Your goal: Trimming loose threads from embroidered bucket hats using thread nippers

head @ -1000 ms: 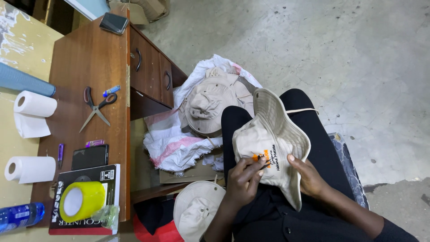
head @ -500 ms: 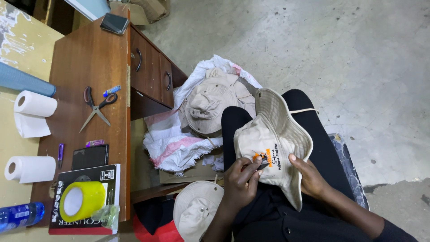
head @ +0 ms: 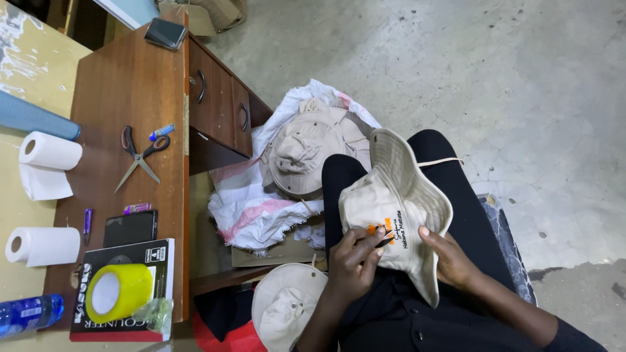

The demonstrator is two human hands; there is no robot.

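On my lap, a beige cotton bucket hat [head: 391,215] rests between both hands.
My left hand [head: 352,264] pinches a thin dark tool at its orange embroidery; my right hand [head: 450,257] grips the brim; a white sack [head: 251,208] holds more hats.

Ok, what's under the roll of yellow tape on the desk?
The yellow tape roll lies flat on a black book with a red lower edge, at the near end of the wooden desk. The roll covers the middle of the cover, so what is there cannot be seen.

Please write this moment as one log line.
left hand: small tool on hat | right hand: holds hat brim | hat: on lap
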